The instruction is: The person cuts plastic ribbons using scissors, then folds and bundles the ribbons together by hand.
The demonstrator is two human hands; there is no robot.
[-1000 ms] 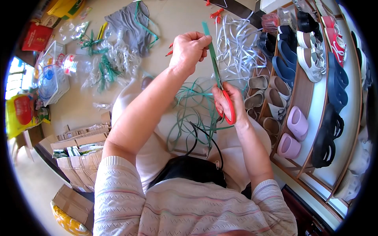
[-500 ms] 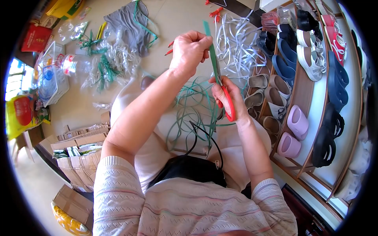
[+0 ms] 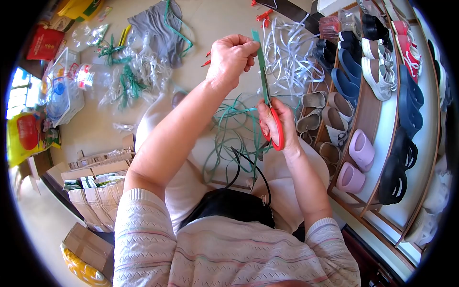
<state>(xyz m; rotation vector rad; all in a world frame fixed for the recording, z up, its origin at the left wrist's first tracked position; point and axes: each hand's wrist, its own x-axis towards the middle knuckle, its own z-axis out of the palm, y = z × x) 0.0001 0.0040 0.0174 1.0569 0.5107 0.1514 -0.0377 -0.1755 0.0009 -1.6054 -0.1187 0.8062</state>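
My left hand (image 3: pixel 233 58) pinches a flat green plastic strap (image 3: pixel 261 60) near its upper end, out in front of me. Lower and to the right, my right hand (image 3: pixel 279 119) is wrapped round the red handles of a pair of scissors (image 3: pixel 277 131). The scissor blades point up along the strap, and I cannot tell how far apart they are. A loose tangle of thin green strips (image 3: pixel 232 129) hangs below, between my knees. Beyond my hands a heap of white strips (image 3: pixel 289 50) lies on the floor.
A shoe rack (image 3: pixel 370 115) with several shoes and slippers stands on the right. At the left are a white plastic basket (image 3: pixel 71 107), a clear bottle (image 3: pixel 91 76), a pile of white and green strips (image 3: pixel 141 71), a grey cloth (image 3: pixel 158 28) and a cardboard box (image 3: pixel 98 201).
The scissors and my right hand have shifted slightly down the strap. My left hand stays nearly in place, still pinching the strap. The view has moved a little.
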